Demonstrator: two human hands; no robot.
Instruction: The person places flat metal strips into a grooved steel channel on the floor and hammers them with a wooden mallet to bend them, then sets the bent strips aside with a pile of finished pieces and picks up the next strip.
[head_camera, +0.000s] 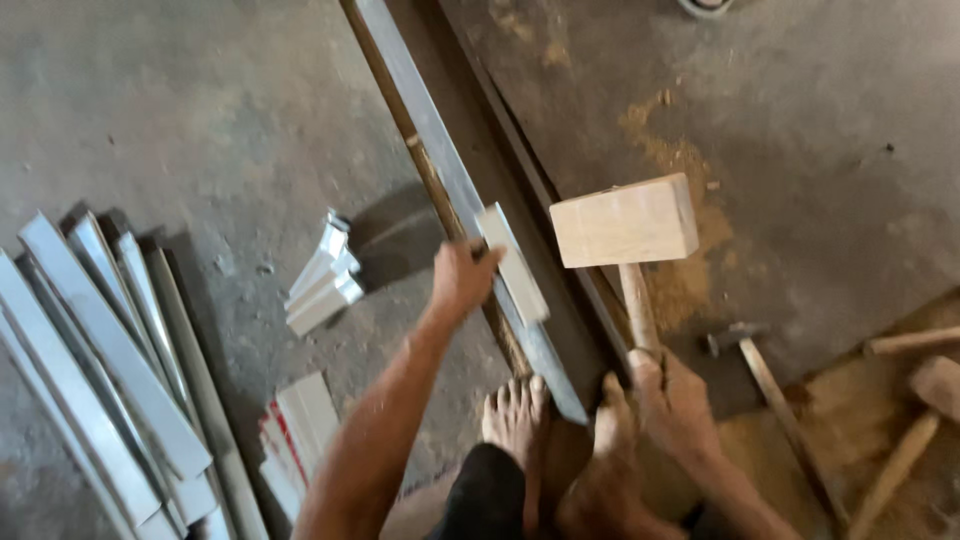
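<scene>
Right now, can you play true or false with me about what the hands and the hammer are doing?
1. The right hand holds a wooden mallet by its handle. True.
2. The left hand holds a saw. False: it grips a short pale strip lying on a long metal bar.
3. A small metal hammer lies on the floor to the right of the mallet. True.
4. The person wears boots. False: both feet are bare.
5. A pile of long pale strips lies at the left. True.
</scene>
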